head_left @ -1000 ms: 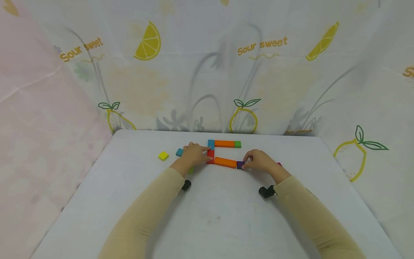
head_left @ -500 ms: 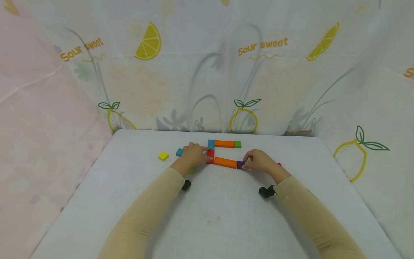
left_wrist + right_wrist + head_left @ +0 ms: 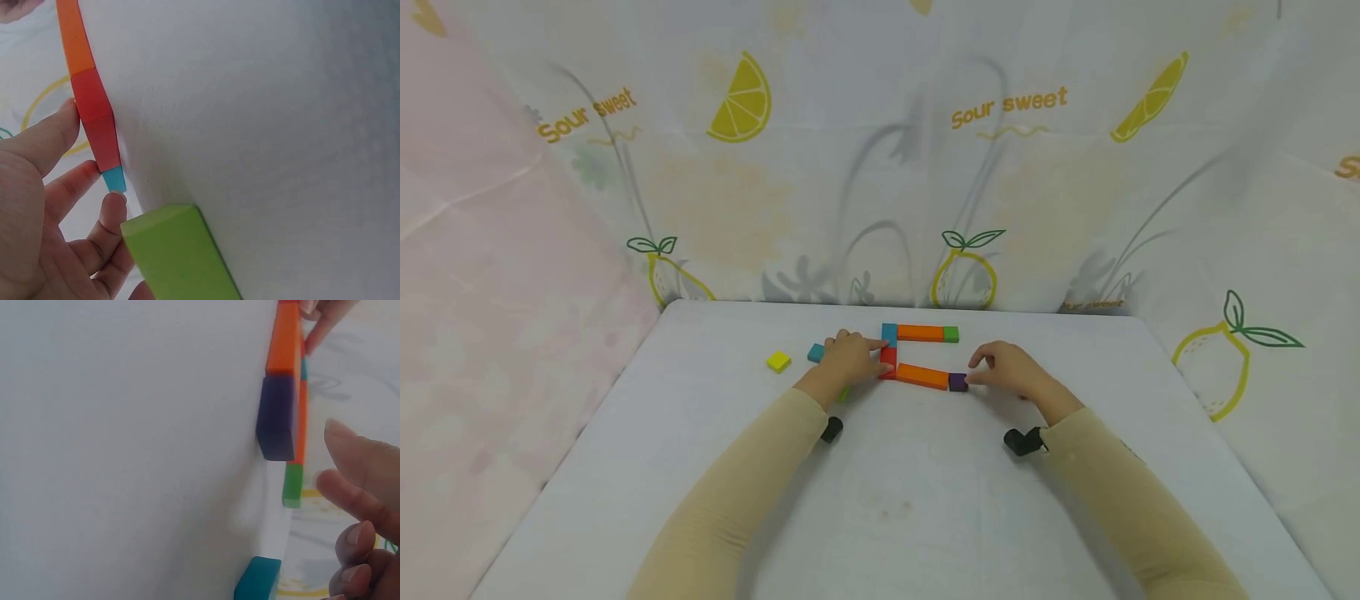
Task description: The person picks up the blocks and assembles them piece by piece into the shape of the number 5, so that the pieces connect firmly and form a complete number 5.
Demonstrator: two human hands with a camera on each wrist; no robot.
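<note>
My left hand [image 3: 850, 358] rests against the red block [image 3: 888, 360] and the blue block [image 3: 889, 334]; in the left wrist view its thumb touches the red piece's side, holding nothing. An orange block [image 3: 922, 376] runs right from the red one, with a purple block [image 3: 958, 382] at its end. My right hand [image 3: 1013, 371] hovers just right of the purple block; the right wrist view shows its thumb and fingers apart from it, with nothing between them. A second orange block [image 3: 921, 333] extends from the blue one, ending in a green block [image 3: 951, 334].
On the white table [image 3: 895, 517], a yellow block [image 3: 778, 361] and a blue block [image 3: 816, 353] lie left. A light green block [image 3: 181, 253] sits beside my left hand, mostly hidden in the head view. A teal block [image 3: 258, 579] lies near my right hand.
My right hand has let go of the purple block and shifted slightly right, its fingers opening. The left hand and the block arrangement look unmoved.
</note>
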